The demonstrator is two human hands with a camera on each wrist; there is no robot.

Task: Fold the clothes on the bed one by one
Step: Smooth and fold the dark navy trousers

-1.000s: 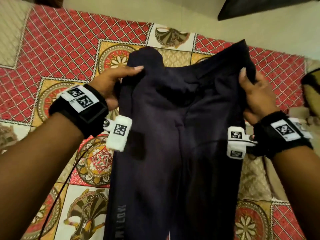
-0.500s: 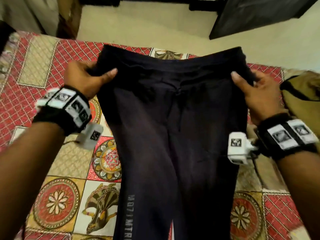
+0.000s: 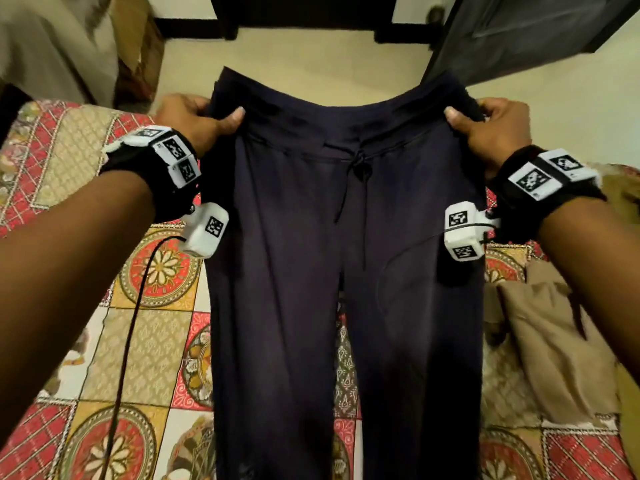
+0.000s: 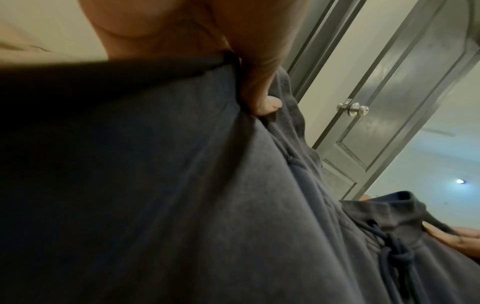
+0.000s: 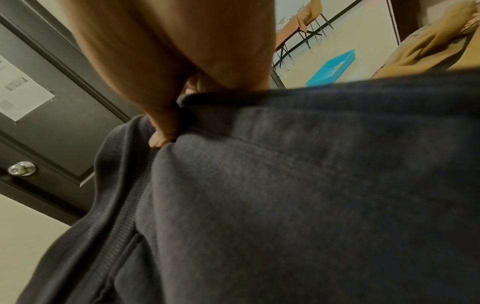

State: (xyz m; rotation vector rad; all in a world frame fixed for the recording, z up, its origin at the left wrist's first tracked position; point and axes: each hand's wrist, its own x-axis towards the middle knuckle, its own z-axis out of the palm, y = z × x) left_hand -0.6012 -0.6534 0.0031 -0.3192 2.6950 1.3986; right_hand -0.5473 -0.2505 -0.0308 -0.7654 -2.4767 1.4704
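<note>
- The dark navy sweatpants (image 3: 343,271) are held up in the air over the bed (image 3: 152,344), front facing the camera, with both legs hanging straight down and running off the bottom of the head view.
- The left hand (image 3: 194,119) grips the waistband at its left corner: thumb pressed across the front of the fabric, the other fingers curled behind it. The left wrist view backs that up, with the thumb (image 4: 259,98) digging right into the ribbed band.
- The right hand (image 3: 491,128) does the same thing at the right corner, thumb in front and fingers wrapped over the top edge. So both hands are pinching cloth, neither one is spread.
- The waistband sags a bit in the middle between the two hands, and the knotted drawstring (image 3: 358,168) dangles down the centre of the front.
- The bed wears a patchwork bedsheet in red, gold and cream with flower medallions.
- On the bed to the right of the sweatpants, under the right forearm, lies a tan garment (image 3: 561,344), crumpled. It's probably a pair of trousers or a shirt, hard to say from this angle.
- Beyond the bed there's a pale floor and a dark grey door (image 3: 519,32) with a round silver knob (image 4: 354,109).
- A blue tray (image 5: 331,69) sits on the floor further back, visible only from the right wrist.
</note>
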